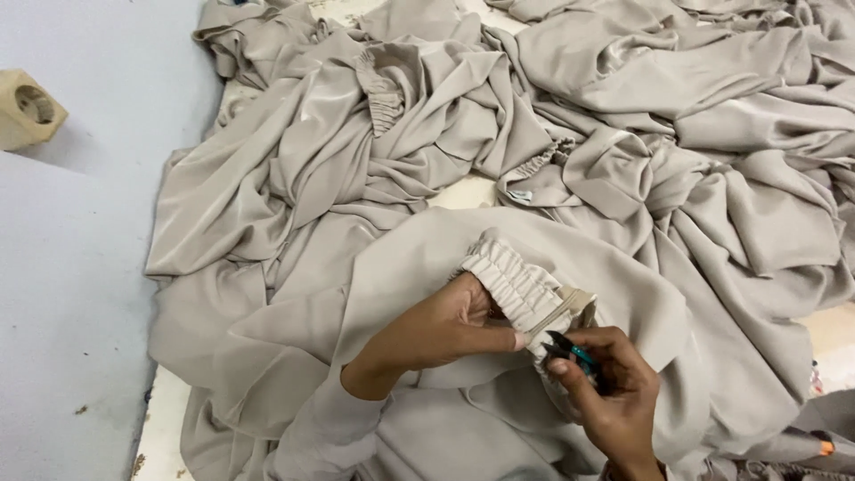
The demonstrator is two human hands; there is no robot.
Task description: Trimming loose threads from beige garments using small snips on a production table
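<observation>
Two hands meet low in the view over a heap of beige cloth (463, 178) spread across a pale table (160, 428). The left hand (445, 325) is closed on a gathered cuff (517, 285), a ruffled, elastic band at the end of one garment: the thumb lies along the cuff's lower edge and the other fingers are tucked beneath it, out of sight. The cuff rises up and to the left from that grip, with its open end turned toward the right hand (614, 392). The right hand is curled around a small pair of snips (570, 350) with a teal handle; the dark blades stick out past the fingertips and touch the cuff's edge, just beside the left thumb tip. More gathered cuffs show in the cloth further back. At the left edge, on a blue-grey surface, sits a tan block with a round hole (27, 107).
</observation>
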